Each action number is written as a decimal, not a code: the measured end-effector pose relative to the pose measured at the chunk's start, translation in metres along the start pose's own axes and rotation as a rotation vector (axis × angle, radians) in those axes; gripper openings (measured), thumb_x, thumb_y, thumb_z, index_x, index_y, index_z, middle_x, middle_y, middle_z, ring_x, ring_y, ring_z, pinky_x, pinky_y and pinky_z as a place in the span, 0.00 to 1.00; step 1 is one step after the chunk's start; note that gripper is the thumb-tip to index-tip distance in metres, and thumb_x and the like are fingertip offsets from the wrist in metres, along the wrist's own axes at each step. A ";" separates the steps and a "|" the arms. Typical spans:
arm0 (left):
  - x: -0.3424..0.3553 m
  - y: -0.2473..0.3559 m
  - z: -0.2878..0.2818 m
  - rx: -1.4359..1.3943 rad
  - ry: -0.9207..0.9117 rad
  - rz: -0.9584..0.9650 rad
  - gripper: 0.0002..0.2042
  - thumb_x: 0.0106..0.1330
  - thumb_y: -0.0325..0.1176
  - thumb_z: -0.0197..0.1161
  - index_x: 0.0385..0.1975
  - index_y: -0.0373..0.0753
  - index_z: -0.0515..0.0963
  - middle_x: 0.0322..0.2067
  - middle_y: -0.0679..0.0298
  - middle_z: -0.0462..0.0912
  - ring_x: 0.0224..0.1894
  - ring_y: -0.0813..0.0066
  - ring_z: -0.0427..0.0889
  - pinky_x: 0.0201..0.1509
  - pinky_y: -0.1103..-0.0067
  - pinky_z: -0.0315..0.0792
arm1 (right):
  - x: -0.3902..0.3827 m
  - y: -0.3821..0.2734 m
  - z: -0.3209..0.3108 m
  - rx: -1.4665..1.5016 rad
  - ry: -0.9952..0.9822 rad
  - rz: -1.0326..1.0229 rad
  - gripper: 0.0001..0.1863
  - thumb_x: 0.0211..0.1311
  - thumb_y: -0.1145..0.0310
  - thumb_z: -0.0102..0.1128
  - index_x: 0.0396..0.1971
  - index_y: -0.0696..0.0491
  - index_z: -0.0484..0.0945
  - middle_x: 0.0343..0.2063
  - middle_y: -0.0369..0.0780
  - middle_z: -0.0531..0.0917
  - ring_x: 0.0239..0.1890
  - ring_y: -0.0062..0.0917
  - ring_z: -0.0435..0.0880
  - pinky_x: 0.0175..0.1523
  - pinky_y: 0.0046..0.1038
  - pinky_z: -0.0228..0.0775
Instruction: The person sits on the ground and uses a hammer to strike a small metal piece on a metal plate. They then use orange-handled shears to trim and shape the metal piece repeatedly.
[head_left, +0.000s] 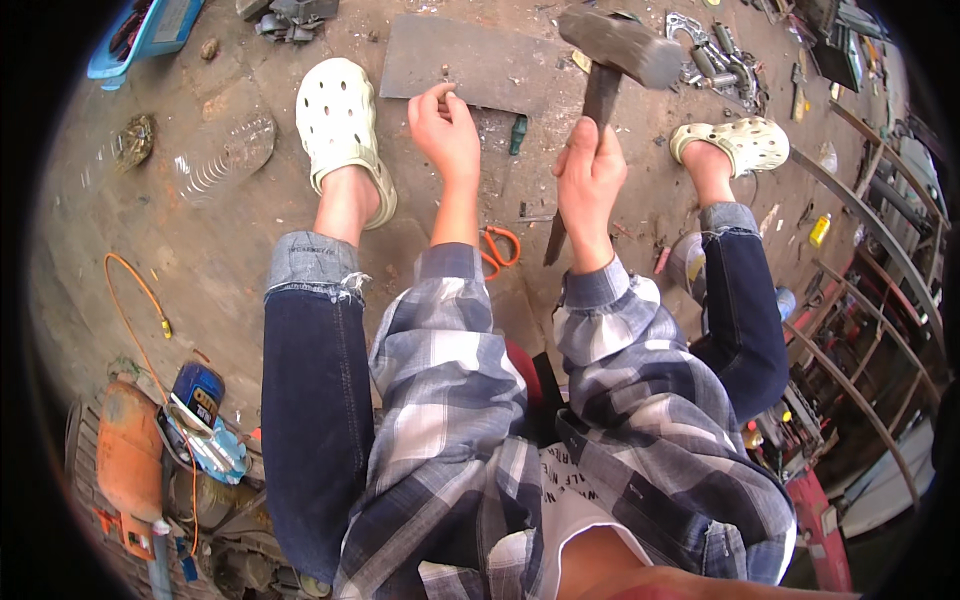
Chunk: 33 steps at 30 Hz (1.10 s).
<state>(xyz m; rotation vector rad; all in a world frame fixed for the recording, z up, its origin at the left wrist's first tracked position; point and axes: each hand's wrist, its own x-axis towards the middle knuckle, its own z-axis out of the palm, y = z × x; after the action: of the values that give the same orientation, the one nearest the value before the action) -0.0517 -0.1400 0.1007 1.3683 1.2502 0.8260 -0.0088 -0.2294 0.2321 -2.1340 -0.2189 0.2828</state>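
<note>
My right hand (593, 175) is wrapped round the wooden handle of a hammer (622, 48). Its heavy dark head is raised above the hand, and the handle's end sticks out below the palm. The fingers of my left hand (446, 135) are curled into a pinch at the near edge of a flat grey metal plate (475, 58) on the floor. A tiny piece shows just beyond those fingertips, too small to name. Whatever the pinch holds, if anything, is hidden. A dark green tool handle (518, 134) lies by the plate's near edge, between my hands.
Orange-handled scissors (503, 247) lie between my forearms. Metal parts (715, 65) are heaped at the far right, near a yellow bottle (820, 230) and a metal rack (885, 230). A blue bin (150, 45) stands far left; an orange cylinder (130, 440) lies near left.
</note>
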 end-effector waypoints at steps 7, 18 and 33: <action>-0.002 0.002 -0.003 0.016 -0.008 -0.034 0.06 0.59 0.22 0.57 0.33 0.35 0.80 0.32 0.63 0.74 0.26 0.77 0.75 0.32 0.79 0.72 | -0.020 0.049 0.022 -0.475 -0.083 0.031 0.17 0.67 0.59 0.54 0.31 0.61 0.73 0.19 0.51 0.78 0.26 0.48 0.80 0.33 0.38 0.70; -0.001 -0.003 -0.001 0.382 0.023 0.198 0.06 0.53 0.25 0.63 0.31 0.40 0.80 0.33 0.61 0.76 0.37 0.61 0.76 0.43 0.68 0.71 | 0.005 -0.002 -0.016 0.181 -0.077 0.371 0.23 0.72 0.51 0.46 0.19 0.50 0.66 0.09 0.31 0.68 0.11 0.12 0.64 0.17 0.18 0.54; 0.002 0.014 0.030 0.470 -0.313 0.432 0.07 0.51 0.29 0.69 0.29 0.42 0.78 0.33 0.65 0.77 0.43 0.60 0.73 0.50 0.66 0.66 | -0.012 0.098 -0.027 -0.538 0.108 0.164 0.19 0.58 0.61 0.65 0.40 0.60 0.73 0.29 0.47 0.79 0.31 0.41 0.80 0.39 0.37 0.71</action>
<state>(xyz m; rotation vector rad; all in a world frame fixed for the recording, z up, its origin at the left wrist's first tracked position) -0.0196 -0.1434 0.1080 2.1085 0.9441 0.5837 -0.0080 -0.3070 0.1656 -2.6986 -0.0574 0.2183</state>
